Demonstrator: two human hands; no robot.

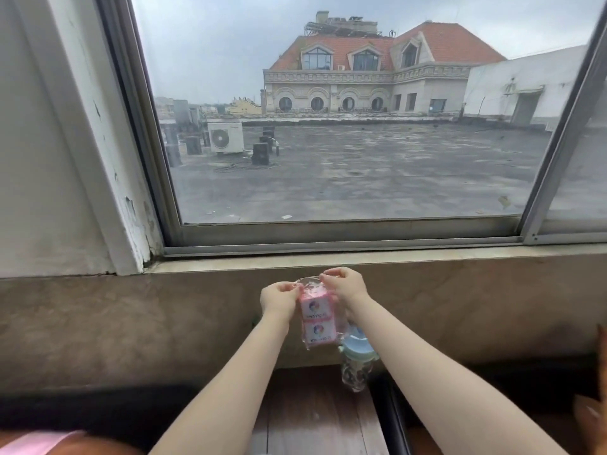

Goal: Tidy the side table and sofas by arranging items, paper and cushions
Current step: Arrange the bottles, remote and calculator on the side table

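A clear plastic pack holding two pink tissue packets [317, 320] hangs in the air in front of the stone window sill. My left hand [279, 298] pinches the pack's upper left corner. My right hand [345, 285] pinches its top right edge. Just below and to the right stands a clear bottle with a pale blue and green lid [356, 359], at the far edge of the wooden side table [312, 418]. My right forearm hides part of the bottle.
The brown stone sill [164, 323] runs across the view under a large window [345, 126]. Dark sofa edges lie at the left [98, 408] and right [525, 389] of the table. A pink-striped cushion [42, 443] shows at the bottom left, an orange one [591, 415] at the right.
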